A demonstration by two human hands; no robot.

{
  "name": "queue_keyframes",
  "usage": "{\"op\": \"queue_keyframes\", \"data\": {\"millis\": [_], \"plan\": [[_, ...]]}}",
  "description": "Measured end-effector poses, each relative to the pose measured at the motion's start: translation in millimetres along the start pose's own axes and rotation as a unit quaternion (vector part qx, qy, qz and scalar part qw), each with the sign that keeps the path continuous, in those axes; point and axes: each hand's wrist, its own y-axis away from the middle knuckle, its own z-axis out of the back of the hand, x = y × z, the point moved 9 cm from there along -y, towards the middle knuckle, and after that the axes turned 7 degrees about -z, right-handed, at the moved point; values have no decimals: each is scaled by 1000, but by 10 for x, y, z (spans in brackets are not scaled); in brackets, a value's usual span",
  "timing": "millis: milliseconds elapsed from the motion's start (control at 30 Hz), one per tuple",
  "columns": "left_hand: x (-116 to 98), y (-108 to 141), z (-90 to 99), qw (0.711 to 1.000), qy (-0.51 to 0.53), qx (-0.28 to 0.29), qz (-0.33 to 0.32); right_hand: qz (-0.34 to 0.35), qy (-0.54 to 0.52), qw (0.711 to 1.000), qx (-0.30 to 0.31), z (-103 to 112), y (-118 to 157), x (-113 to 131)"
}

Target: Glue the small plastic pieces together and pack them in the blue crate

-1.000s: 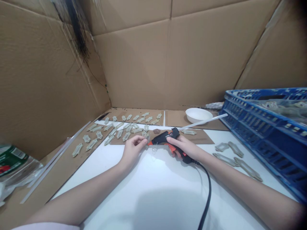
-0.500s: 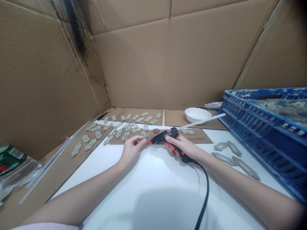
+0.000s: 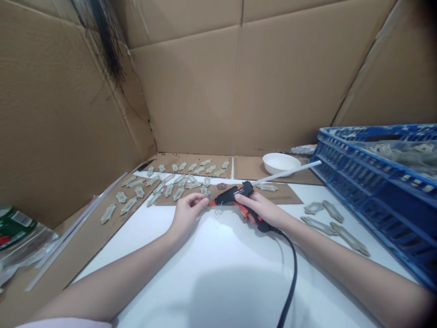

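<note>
Tabletop [image 3: 170, 291]; glue gun [image 3: 229, 196] in right hand [image 3: 257, 206]

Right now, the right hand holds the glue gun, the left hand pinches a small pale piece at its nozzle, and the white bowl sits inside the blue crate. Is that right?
Not quite: the head view shows the white bowl on the cardboard left of the blue crate, not inside it. The right hand does hold the glue gun, and the left hand pinches a small pale piece at its nozzle.

L sleeve [image 3: 64, 323] pale-pink — L hand [image 3: 188, 210], R hand [image 3: 258, 207] bare
</note>
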Motion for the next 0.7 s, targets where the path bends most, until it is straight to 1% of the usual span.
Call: {"op": "queue_keyframes", "data": {"millis": [133, 300, 400, 533, 700], "plan": [[12, 10, 5, 1000, -8, -1, 4, 2, 10, 1000, 15, -22, 15, 33], [15, 17, 3, 1000, -8, 1, 2, -11, 8, 1000, 4, -9, 32, 29], [13, 12, 14, 1000, -7, -5, 8, -1, -13, 1000, 12, -13, 15, 20], [-26, -4, 78, 999, -3, -36, -6, 15, -59, 998, 26, -6, -25, 0], [-44, -11, 94, 999, -7, -41, -13, 10, -79, 997, 21, 8, -58, -33]]}}
